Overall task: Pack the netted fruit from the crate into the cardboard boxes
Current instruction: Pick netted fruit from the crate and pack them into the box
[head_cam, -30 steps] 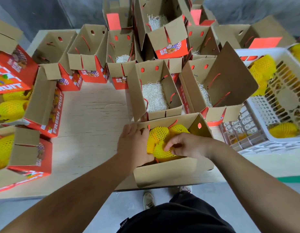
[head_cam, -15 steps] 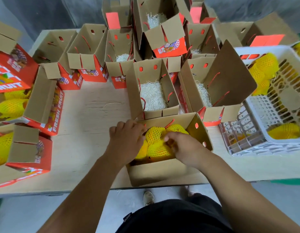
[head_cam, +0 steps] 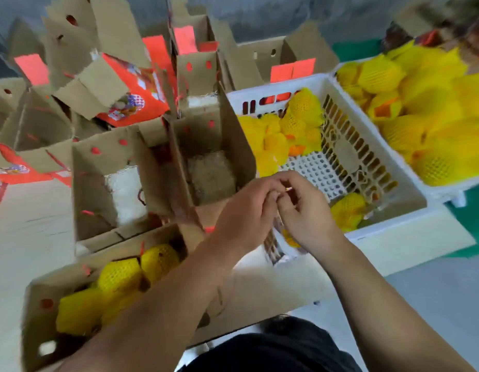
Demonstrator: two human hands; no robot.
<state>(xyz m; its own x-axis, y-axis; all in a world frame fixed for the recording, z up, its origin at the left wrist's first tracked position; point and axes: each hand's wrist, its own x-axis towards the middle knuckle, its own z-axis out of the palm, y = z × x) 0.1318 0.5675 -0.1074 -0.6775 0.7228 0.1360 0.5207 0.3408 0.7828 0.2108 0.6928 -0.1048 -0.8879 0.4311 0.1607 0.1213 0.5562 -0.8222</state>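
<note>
Netted yellow fruit (head_cam: 348, 210) lies in a white slatted crate (head_cam: 388, 222), with more piled at its far left corner. The nearest cardboard box (head_cam: 69, 273) at lower left holds several netted fruit (head_cam: 120, 277). My left hand (head_cam: 243, 210) and my right hand (head_cam: 308, 216) hover together over the crate's near left corner. Their fingers are curled and the fingertips meet. Neither hand holds a fruit; blur hides whether anything tiny sits between the fingertips.
A second white crate (head_cam: 447, 185) heaped with netted fruit stands at the right. Two open boxes (head_cam: 98, 183) (head_cam: 233, 135) with shredded padding sit behind the filled one. Many more open red and brown boxes crowd the back of the wooden table (head_cam: 31, 232).
Both hands have left the filled box and moved right, meeting over the crate's near corner. The view has swung right and blurred.
</note>
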